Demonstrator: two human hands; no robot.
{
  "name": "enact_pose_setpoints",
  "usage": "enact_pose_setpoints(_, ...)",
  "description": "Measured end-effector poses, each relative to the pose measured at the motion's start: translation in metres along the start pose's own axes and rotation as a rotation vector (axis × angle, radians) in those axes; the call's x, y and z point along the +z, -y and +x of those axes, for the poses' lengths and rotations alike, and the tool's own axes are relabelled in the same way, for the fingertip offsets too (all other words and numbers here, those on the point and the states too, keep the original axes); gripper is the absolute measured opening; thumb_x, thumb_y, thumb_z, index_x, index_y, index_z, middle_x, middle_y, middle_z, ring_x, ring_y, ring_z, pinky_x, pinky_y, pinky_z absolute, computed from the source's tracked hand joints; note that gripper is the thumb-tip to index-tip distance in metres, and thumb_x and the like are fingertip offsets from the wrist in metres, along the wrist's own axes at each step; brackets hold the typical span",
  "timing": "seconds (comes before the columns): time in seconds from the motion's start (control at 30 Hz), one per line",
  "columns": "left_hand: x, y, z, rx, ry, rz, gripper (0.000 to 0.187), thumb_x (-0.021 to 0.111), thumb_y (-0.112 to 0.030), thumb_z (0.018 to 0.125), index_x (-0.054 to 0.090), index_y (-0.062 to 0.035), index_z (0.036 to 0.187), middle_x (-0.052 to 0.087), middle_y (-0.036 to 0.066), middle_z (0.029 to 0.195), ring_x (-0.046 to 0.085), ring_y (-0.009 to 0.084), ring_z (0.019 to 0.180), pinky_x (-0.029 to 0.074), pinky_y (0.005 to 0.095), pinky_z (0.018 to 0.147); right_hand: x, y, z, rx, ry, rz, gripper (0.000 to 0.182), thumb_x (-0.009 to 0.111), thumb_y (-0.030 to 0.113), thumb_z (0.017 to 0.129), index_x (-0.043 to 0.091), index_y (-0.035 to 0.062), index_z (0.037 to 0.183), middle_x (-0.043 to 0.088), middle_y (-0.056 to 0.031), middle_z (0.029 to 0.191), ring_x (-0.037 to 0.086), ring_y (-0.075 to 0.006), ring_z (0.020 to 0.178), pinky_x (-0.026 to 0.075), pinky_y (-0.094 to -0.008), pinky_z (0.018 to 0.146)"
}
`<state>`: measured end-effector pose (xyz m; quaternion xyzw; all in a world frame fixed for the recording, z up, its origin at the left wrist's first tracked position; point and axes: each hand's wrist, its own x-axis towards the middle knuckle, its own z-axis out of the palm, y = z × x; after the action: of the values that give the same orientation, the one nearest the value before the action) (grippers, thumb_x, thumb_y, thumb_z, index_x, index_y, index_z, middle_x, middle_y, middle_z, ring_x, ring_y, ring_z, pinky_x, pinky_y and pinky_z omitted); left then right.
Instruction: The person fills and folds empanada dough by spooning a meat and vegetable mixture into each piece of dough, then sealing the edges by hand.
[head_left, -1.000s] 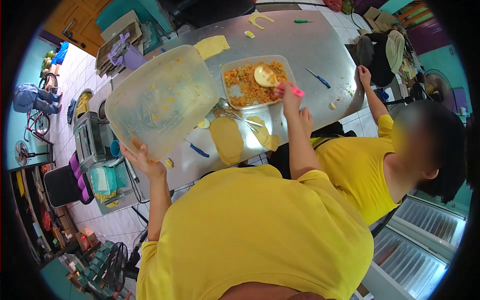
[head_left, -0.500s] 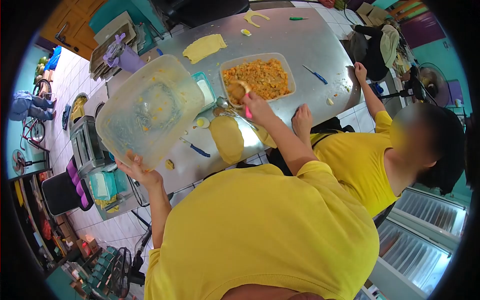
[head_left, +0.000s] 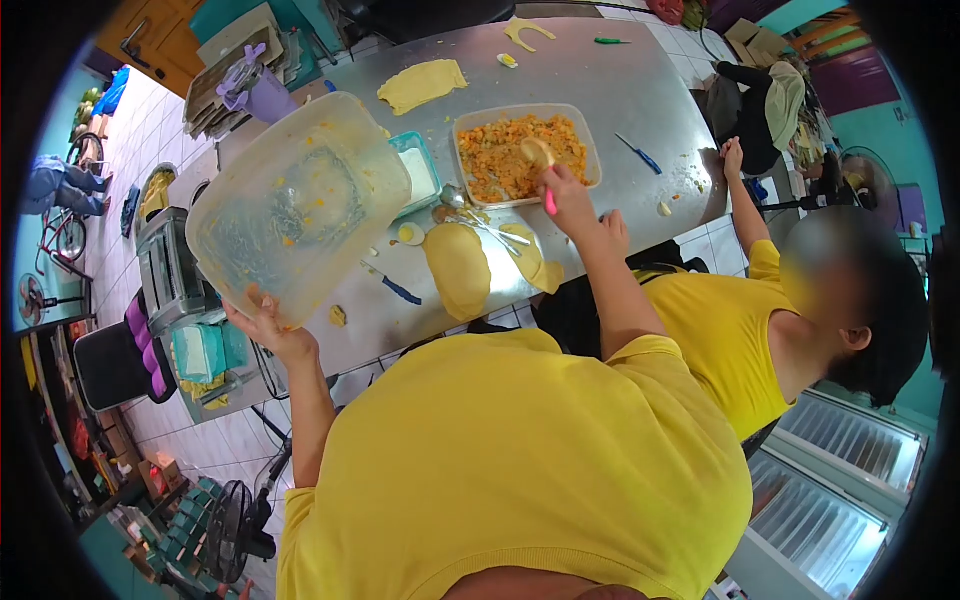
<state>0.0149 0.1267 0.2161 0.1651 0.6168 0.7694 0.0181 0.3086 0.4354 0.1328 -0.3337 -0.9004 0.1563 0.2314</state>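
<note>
My left hand (head_left: 271, 330) grips the lower corner of a large translucent plastic tub (head_left: 300, 200), tilted up over the table's left side with smears and orange bits inside. In my right hand (head_left: 575, 200) is a spoon (head_left: 541, 152) with a pink handle, its bowl over the orange diced filling (head_left: 495, 165). That filling lies in a clear rectangular container (head_left: 595, 165). Below it are flat pieces of yellow dough (head_left: 457, 272), with metal utensils (head_left: 500, 235) lying across them. A halved boiled egg (head_left: 411, 234) sits beside the dough.
A blue-handled knife (head_left: 392, 283) lies near the table's front edge, another knife (head_left: 640, 154) at right. A teal container of white powder (head_left: 418, 175) stands behind the tub. A co-worker in yellow (head_left: 715, 330) sits close on the right. A pasta machine (head_left: 172, 262) is at left.
My right hand has moved the spoon to the right across the filling, uncovering more dough and utensils. My left hand still holds the tub, which has shifted slightly.
</note>
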Motion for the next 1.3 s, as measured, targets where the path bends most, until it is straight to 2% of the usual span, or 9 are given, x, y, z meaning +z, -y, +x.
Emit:
enact_pose_setpoints(0.13,-0.011,-0.003,-0.005,-0.048,0.001,0.016,0.061,0.053,-0.022,0.075,0.026,-0.0061,0.128,0.039,0.009,0.115,0.039,0.0188,0.108,0.034,0.0343,0.093,-0.001,-0.001,0.028,0.02,-0.209,-0.04,0.015,0.06,0.006,0.07,0.054,0.0058,0.084,0.051,-0.0174,0.092,0.055,-0.0357,0.081,0.047,-0.0415,0.067)
enact_pose_setpoints(0.27,-0.013,-0.005,-0.007,-0.104,0.001,0.0,0.061,0.052,-0.022,0.076,0.026,-0.0073,0.128,0.039,0.009,0.113,0.04,0.0184,0.105,0.034,0.0334,0.091,0.051,0.013,0.028,-0.103,0.049,-0.148,0.027,0.06,0.001,0.066,0.053,0.0048,0.092,0.05,-0.0178,0.095,0.056,-0.0344,0.083,0.047,-0.0412,0.069)
enact_pose_setpoints(0.4,-0.014,-0.007,-0.006,-0.078,-0.023,0.048,0.06,0.052,-0.022,0.076,0.026,-0.0087,0.128,0.041,0.009,0.11,0.043,0.0164,0.1,0.036,0.0318,0.088,0.014,0.035,0.006,-0.092,0.2,-0.028,0.031,0.06,0.001,0.068,0.052,0.005,0.097,0.049,-0.0199,0.099,0.055,-0.0353,0.086,0.047,-0.0406,0.072)
enact_pose_setpoints(0.47,-0.019,-0.002,-0.003,-0.132,-0.03,-0.052,0.059,0.052,-0.021,0.076,0.027,-0.0094,0.128,0.043,0.007,0.106,0.044,0.0144,0.095,0.038,0.0299,0.085,-0.013,0.053,-0.012,-0.035,-0.126,0.096,0.021,0.058,0.002,0.074,0.053,0.0037,0.094,0.05,-0.0227,0.106,0.056,-0.036,0.088,0.047,-0.0386,0.073)
enact_pose_setpoints(0.57,-0.014,-0.003,-0.002,-0.149,-0.064,-0.054,0.058,0.052,-0.018,0.075,0.027,-0.0094,0.127,0.044,0.006,0.104,0.044,0.0131,0.093,0.037,0.0286,0.084,0.011,0.045,-0.054,-0.012,-0.271,0.031,0.018,0.058,0.001,0.075,0.053,0.0029,0.093,0.049,-0.0248,0.109,0.056,-0.0375,0.09,0.048,-0.0378,0.073)
enact_pose_setpoints(0.87,-0.014,0.0,0.003,-0.21,0.014,-0.103,0.06,0.053,-0.016,0.074,0.028,-0.0084,0.128,0.043,0.006,0.107,0.043,0.0145,0.095,0.036,0.0276,0.084,0.021,0.045,-0.073,0.027,-0.174,0.024,0.015,0.056,-0.003,0.077,0.054,0.0022,0.091,0.05,-0.024,0.103,0.056,-0.039,0.085,0.048,-0.037,0.072)
enact_pose_setpoints(1.0,-0.014,-0.002,-0.003,-0.173,0.04,-0.119,0.06,0.053,-0.017,0.074,0.029,-0.0093,0.129,0.043,0.005,0.109,0.043,0.0151,0.095,0.036,0.0277,0.084,0.017,0.056,-0.061,0.009,-0.459,0.019,0.013,0.054,0.001,0.081,0.055,0.0011,0.093,0.054,-0.0216,0.102,0.058,-0.0341,0.085,0.048,-0.0355,0.071)
enact_pose_setpoints(1.1,-0.006,-0.002,0.0,-0.232,0.009,-0.144,0.055,0.055,-0.019,0.078,0.031,-0.0142,0.128,0.045,0.001,0.105,0.044,0.0106,0.087,0.037,0.0272,0.078,0.023,0.043,-0.054,0.297,-0.509,0.314,0.012,0.054,0.004,0.082,0.057,0.0006,0.093,0.06,-0.0155,0.087,0.06,-0.0261,0.083,0.047,-0.0315,0.073)
enact_pose_setpoints(1.3,-0.019,0.002,-0.011,-0.476,0.082,-0.124,0.056,0.054,-0.019,0.077,0.032,-0.0137,0.128,0.045,0.003,0.108,0.044,0.0154,0.094,0.038,0.0298,0.078,-0.013,0.185,0.0,0.319,-0.401,0.989,0.016,0.059,0.015,0.082,0.059,0.0038,0.093,0.058,-0.0079,0.092,0.055,-0.0158,0.087,0.044,-0.0275,0.076)
